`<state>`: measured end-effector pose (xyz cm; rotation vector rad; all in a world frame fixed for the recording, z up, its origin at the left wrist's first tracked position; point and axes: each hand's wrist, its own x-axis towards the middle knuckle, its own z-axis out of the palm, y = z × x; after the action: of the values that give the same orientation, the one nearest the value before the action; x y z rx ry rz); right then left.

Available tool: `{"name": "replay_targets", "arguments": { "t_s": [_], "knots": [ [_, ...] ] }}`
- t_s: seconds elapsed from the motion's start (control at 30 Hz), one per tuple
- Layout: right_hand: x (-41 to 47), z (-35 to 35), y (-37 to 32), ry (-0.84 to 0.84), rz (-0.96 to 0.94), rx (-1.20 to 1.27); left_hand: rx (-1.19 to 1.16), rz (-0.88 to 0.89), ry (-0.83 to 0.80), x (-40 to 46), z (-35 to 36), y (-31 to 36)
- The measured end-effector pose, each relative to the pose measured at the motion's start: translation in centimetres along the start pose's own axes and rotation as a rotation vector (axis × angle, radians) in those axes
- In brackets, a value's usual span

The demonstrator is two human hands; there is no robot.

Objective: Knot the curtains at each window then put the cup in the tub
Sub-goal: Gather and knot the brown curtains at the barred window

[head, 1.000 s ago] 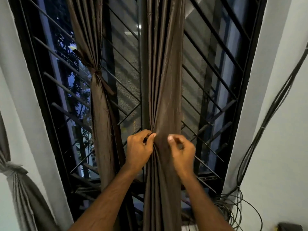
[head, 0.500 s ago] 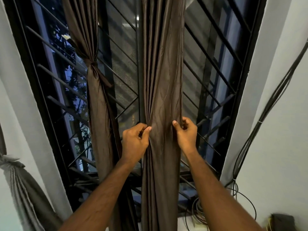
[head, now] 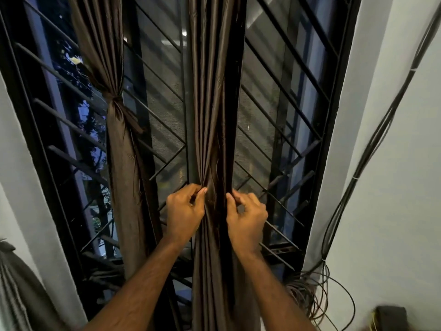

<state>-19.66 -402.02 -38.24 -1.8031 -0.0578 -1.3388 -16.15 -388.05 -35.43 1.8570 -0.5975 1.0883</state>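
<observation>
A brown curtain hangs straight down the middle of the barred window, gathered into folds. My left hand pinches its left edge at mid height. My right hand grips its right edge at the same height, fingers curled round the fabric. To the left hangs a second brown curtain, tied in a knot partway up. No cup and no tub are in view.
Black window bars stand behind the curtains. A bundle of black cables runs down the white right wall into a coil near the floor. A grey knotted curtain shows at the lower left. A dark object lies bottom right.
My two hands have drawn closer together, bunching the middle curtain narrower between them. The view has shifted slightly upward.
</observation>
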Motion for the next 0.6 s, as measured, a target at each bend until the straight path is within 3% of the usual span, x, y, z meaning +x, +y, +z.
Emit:
{"name": "replay_targets", "arguments": {
  "t_s": [0.6],
  "knots": [
    [-1.6, 1.4, -1.8, -0.084, -0.029, 0.023, -0.047, 0.048, -0.045, -0.4, 0.2, 2.0]
  ]
}}
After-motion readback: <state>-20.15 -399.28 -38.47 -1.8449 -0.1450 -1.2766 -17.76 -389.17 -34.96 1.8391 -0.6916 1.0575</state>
